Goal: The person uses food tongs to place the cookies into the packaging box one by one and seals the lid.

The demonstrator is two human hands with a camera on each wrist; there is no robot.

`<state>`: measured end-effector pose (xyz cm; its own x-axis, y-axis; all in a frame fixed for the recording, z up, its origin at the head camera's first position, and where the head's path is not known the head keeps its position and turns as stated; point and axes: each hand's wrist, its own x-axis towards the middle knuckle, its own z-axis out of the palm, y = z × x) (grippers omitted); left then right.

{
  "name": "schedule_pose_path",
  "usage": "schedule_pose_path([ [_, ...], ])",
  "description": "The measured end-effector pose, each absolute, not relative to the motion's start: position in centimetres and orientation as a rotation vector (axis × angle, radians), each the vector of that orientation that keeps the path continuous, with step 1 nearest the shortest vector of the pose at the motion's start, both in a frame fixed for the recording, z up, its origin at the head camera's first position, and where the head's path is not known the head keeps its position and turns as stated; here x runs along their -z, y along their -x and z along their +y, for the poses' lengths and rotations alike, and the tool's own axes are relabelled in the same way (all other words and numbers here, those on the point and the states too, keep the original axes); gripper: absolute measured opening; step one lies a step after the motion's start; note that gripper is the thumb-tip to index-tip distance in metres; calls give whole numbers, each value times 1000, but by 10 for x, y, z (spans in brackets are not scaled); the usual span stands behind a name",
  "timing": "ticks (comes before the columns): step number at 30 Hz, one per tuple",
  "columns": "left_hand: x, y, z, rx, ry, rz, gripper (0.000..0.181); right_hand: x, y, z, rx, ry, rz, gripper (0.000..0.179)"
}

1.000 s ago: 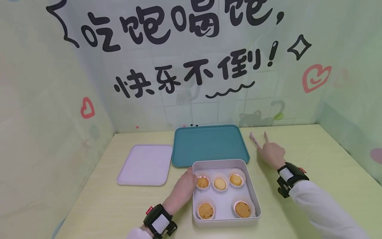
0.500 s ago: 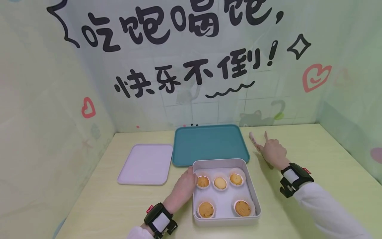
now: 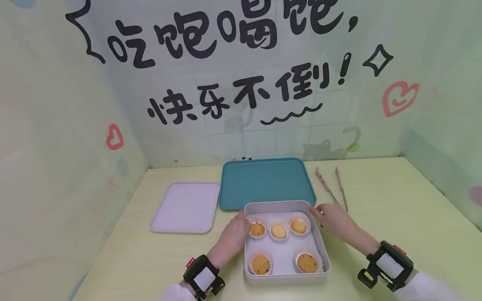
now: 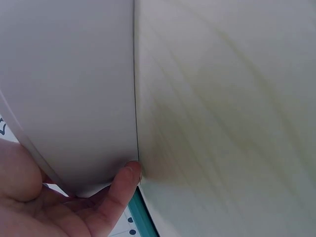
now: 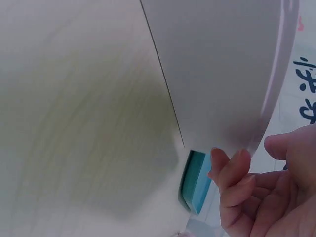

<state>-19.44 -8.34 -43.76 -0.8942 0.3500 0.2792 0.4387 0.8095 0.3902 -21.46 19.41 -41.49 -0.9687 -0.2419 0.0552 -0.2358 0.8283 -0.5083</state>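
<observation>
In the head view a deep, pale square pan (image 3: 285, 280) holds several small round cookies in paper cups, such as the cookie (image 3: 261, 264) at front left. My left hand (image 3: 234, 232) grips the pan's back left corner. The left wrist view shows its fingertips (image 4: 129, 170) low on the outer wall, near the table. My right hand (image 3: 336, 218) is at the back right corner, its thumb side right at the rim. In the right wrist view its bent fingers (image 5: 237, 173) are beside the corner, with the thumb (image 5: 279, 144) held apart from them.
Slim tongs (image 3: 340, 186) with pinkish ends lie behind the right hand, partly hidden by it. A teal tray (image 3: 266, 184) is directly behind the pan. To the left lies a flat lilac tray (image 3: 186, 207). A printed backdrop (image 3: 233, 138) rises at the table's back edge.
My right hand has left the tongs on the table and come toward me and left to the pan's back right corner. The left hand stays at its corner.
</observation>
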Motion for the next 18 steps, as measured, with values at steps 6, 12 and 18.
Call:
schedule_pose_path([
  [6,438,196,-84,673,606,-2843,17,420,203,184,800,368,2959,33],
  [12,439,197,-86,689,581,-2866,17,426,204,180,785,407,3035,33],
  [18,436,198,-91,843,524,-2911,29,428,203,180,804,479,3083,34],
])
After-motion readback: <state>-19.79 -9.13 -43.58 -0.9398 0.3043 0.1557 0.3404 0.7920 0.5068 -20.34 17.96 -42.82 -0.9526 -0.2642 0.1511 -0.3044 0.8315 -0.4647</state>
